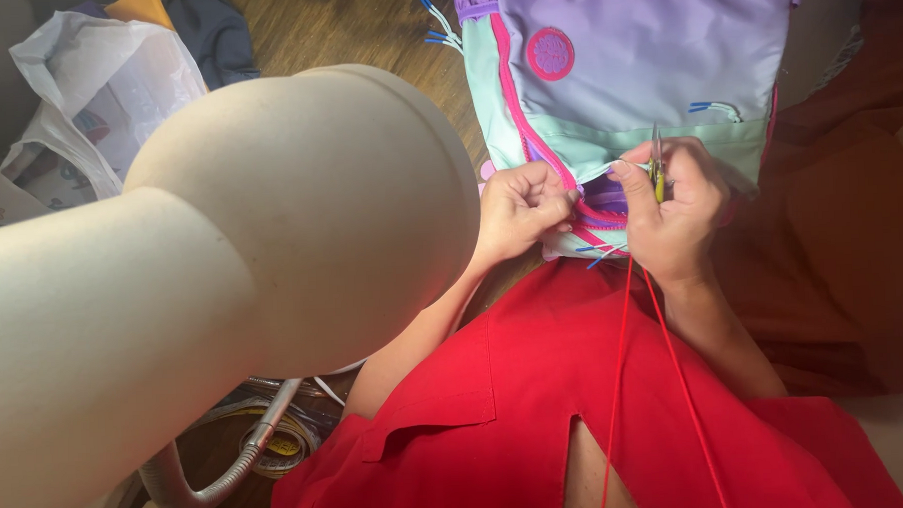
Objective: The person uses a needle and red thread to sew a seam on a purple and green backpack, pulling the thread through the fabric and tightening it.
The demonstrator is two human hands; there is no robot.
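Lamp: large beige dome-shaped lamp shade (270, 220) on a bendable grey metal gooseneck (224, 472) fills the left half of the view, close to the camera.
Garment: bright red cloth garment (537, 411) worn by the person covers the lower middle, with a notch cut in its edge.
Backpack: lilac, mint-green and pink fabric backpack (635, 67) lies on the brown wooden table (344, 27), beyond the hands; it carries a round pink patch and white cords with blue tips.
Bag: crumpled white plastic bag (95, 86) sits at the upper left, well apart from the hands.
Left hand: left hand (520, 212) rests on the lower edge of the backpack, fingers curled shut and pinching the fabric beside the pink zipper (527, 131).
Right hand: right hand (675, 211) is closed around small yellow-handled thread snips (657, 167), whose metal tip points up against the mint panel; thumb and fingers also grip a white strip of fabric at the seam.
Cord: thin red cord (621, 378) hangs in two strands from below the right hand across the red garment.
Tape: roll of tape (283, 445) lies near the gooseneck base, partly hidden.
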